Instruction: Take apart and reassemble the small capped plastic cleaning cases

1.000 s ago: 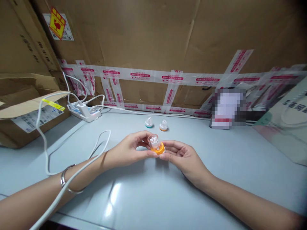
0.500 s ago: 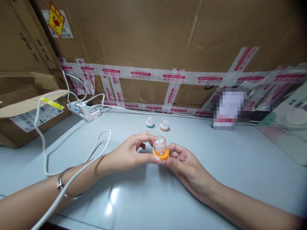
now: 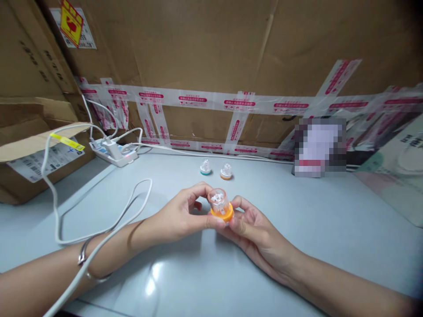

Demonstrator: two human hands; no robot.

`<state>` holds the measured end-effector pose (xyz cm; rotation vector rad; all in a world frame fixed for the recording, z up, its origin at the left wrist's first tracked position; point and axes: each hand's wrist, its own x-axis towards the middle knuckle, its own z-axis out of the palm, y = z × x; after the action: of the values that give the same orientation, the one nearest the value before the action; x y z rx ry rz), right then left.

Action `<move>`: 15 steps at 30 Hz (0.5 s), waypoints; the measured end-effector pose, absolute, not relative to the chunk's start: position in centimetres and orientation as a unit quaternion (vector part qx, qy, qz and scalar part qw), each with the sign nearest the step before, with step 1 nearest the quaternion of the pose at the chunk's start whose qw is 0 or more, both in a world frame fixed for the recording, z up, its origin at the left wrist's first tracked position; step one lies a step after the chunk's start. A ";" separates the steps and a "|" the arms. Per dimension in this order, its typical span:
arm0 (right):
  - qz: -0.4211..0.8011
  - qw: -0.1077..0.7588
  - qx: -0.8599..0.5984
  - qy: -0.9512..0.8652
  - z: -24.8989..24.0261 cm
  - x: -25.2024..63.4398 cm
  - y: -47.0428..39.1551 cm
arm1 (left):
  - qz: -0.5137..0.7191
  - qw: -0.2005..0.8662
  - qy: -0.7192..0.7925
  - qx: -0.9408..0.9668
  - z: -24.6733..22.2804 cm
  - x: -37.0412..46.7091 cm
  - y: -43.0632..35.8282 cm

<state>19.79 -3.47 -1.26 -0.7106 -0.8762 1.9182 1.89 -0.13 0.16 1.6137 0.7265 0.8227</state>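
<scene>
The left hand (image 3: 185, 212) pinches the left side of an orange-based clear cup (image 3: 221, 208). Beyond it, the teal-based piece (image 3: 205, 167) stands unmoved on the table (image 3: 324, 215). The cup, held above the tabletop, leans less than a second ago. The orange-based piece (image 3: 226, 171) behind also stays put. The right hand (image 3: 261, 233) grasps the cup's lower right.

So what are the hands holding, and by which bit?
The clear cup. The left hand and right hand both hold it low, thumbs at its orange base; the other fingers' grip is partly hidden.
</scene>
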 end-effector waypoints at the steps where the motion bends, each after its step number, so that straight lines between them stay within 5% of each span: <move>1: 0.769 0.445 -0.289 -0.356 -1.3 19.8 -3.4 | 0.351 0.560 0.310 0.684 0.1 1.9 -0.2; 15: 0.779 0.446 -0.285 -0.335 -1.4 19.8 -3.3 | 0.354 0.574 0.301 0.675 0.1 2.2 0.0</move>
<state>19.75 -3.33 -1.41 -0.7057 -0.8293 1.9300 2.24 -0.01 0.13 1.5809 0.7048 0.8302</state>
